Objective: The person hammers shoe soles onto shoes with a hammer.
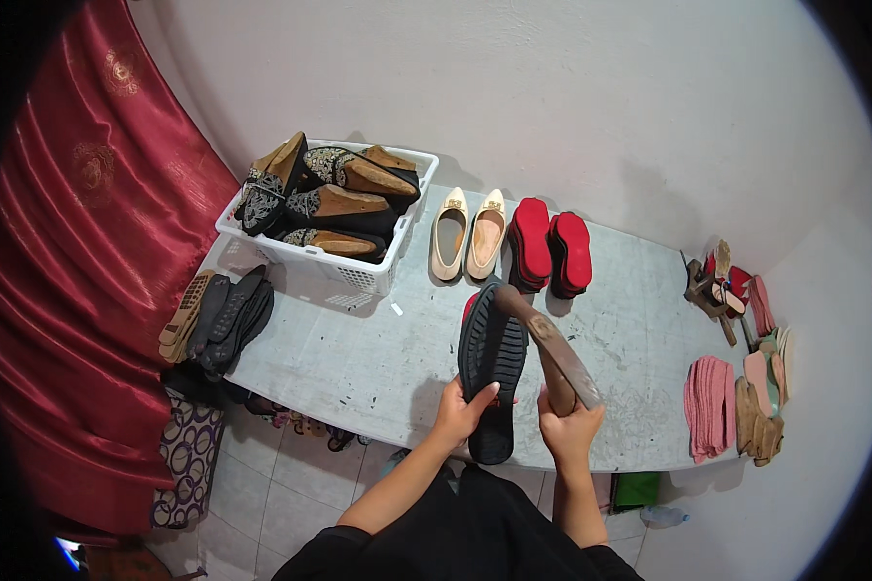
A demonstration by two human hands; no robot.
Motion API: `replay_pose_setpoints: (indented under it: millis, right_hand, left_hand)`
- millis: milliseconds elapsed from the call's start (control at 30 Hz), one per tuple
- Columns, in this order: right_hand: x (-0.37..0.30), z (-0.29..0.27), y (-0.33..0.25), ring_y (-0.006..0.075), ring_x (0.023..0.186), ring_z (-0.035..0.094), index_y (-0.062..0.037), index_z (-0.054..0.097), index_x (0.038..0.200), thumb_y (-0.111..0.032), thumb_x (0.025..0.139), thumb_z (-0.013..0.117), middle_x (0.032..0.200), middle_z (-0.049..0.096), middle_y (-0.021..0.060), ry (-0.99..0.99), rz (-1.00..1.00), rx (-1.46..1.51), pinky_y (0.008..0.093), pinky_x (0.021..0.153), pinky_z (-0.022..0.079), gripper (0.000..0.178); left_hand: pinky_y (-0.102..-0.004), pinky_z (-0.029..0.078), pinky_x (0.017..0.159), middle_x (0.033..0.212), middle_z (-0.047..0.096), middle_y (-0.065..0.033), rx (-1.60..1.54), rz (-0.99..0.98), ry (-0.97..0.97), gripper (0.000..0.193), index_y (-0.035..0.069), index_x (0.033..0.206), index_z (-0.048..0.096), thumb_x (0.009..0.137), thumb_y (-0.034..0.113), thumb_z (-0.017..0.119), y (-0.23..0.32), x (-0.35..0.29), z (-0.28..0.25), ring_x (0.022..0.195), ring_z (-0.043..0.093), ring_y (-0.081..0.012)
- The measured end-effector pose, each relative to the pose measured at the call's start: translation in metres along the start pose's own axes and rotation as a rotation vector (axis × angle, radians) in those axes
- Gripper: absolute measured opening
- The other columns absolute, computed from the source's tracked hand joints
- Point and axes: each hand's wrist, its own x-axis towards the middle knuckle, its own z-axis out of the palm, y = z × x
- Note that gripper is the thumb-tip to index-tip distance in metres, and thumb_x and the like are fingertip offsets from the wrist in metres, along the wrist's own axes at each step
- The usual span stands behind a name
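The left hand (463, 413) grips the ridged black sole (487, 358) while the right hand (572, 432) clasps the hammer (550, 346), whose taps should land flat.

A white basket (363, 277) stands on the table (358, 363), filled with dark embroidered shoes (263, 199) on wooden lasts (349, 201). Left of the basket hangs a red curtain (87, 252); in front of its left end lie tan soles (185, 310) and black soles (231, 320). Right of the basket — close by — stand cream flats (486, 238), then two stacks of red insoles (530, 232). Well to the basket's right are pink insoles (710, 407), with brown pieces (759, 426) just beyond. Behind the basket rises a pale wall (552, 97); lower than the basket — beside the curtain — is patterned cloth (186, 455) above the tiled floor (295, 474).
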Motion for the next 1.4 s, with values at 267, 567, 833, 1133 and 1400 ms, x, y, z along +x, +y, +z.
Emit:
replay_pose_setpoints:
  millis: [267,567,833,1133,1400]
  right_hand:
    - [-0.005,-0.009,0.004,0.0314,0.058,0.059,-0.0060,0.059,0.080,-0.002,0.061,0.061,0.064,0.058,0.0134,-0.053,-0.002,-0.063,0.0332,0.056,0.045,0.020]
    - [-0.024,-0.017,0.004,0.0205,0.054,0.060,-0.0019,0.060,0.077,0.000,0.064,0.063,0.060,0.056,0.0126,-0.122,-0.061,0.031,0.0288,0.052,0.044,0.013]
    - [-0.039,-0.029,-0.002,0.0259,0.053,0.059,-0.0037,0.060,0.076,-0.001,0.063,0.062,0.061,0.057,0.0115,-0.225,-0.022,-0.006,0.0300,0.052,0.044,0.013]
    - [-0.041,-0.031,-0.002,0.0241,0.054,0.060,-0.0041,0.060,0.074,-0.001,0.063,0.062,0.061,0.058,0.0114,-0.221,-0.069,0.060,0.0297,0.052,0.044,0.012]
    - [-0.042,-0.034,0.000,0.0259,0.055,0.061,-0.0044,0.061,0.075,-0.003,0.061,0.062,0.062,0.059,0.0115,-0.237,-0.068,0.030,0.0295,0.053,0.044,0.014]
  left_hand:
    - [-0.0318,0.054,0.070,0.094,0.062,-0.0110,-0.070,0.036,0.052,0.026,-0.004,0.108,0.048,0.086,0.007,0.058,0.001,0.001,0.002,0.078,0.065,-0.0218]
    - [-0.0305,0.054,0.069,0.096,0.062,-0.0106,0.123,0.059,0.132,0.026,-0.003,0.110,0.048,0.086,0.005,0.055,0.008,-0.003,0.013,0.078,0.066,-0.0219]
    - [-0.0244,0.047,0.072,0.090,0.060,-0.0032,0.066,0.112,0.160,0.018,-0.002,0.102,0.055,0.086,0.006,0.057,-0.018,0.003,-0.010,0.079,0.055,-0.0080]
    - [-0.0232,0.046,0.071,0.088,0.060,-0.0032,0.101,0.141,0.214,0.018,-0.001,0.100,0.055,0.085,0.007,0.059,-0.009,-0.001,-0.005,0.078,0.056,-0.0087]
    - [-0.0235,0.046,0.071,0.088,0.060,-0.0025,0.039,0.111,0.194,0.016,0.000,0.098,0.056,0.084,0.007,0.059,-0.004,-0.002,-0.006,0.078,0.055,-0.0079]
